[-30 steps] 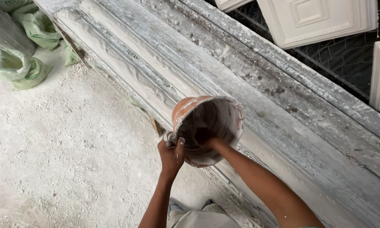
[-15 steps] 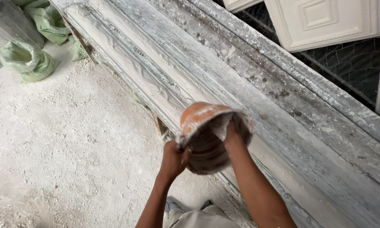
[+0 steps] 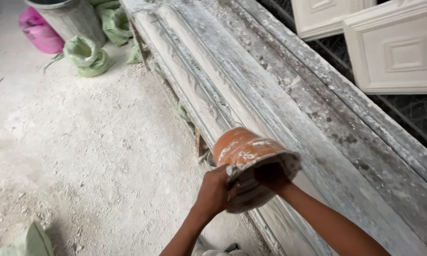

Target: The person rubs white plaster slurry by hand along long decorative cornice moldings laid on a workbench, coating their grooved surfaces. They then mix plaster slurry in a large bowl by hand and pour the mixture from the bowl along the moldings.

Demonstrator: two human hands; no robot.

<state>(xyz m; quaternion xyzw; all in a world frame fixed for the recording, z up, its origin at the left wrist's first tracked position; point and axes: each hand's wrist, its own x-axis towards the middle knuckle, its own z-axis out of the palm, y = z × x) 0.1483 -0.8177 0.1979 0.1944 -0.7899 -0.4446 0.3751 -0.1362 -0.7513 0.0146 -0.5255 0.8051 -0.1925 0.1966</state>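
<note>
The left hand [image 3: 215, 192] gripped the rim of an orange, plaster-caked bowl [image 3: 249, 163] at lower centre of the frame, fingers closed on its edge; the right hand [image 3: 270, 176] reached inside it, its fingers hidden. The bowl was tipped over the long grey mould [image 3: 251, 90]; no fresh plaster showed there. Green sacks [image 3: 87, 54] lay upper left.

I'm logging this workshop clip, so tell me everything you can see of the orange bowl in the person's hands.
The orange bowl looks like flexible rubber or plastic, streaked and crusted with white plaster. It is tipped, rim toward the camera, above the long plaster-coated mould. The left hand grips its rim; the right hand reaches inside. Its contents are not clear.
</note>
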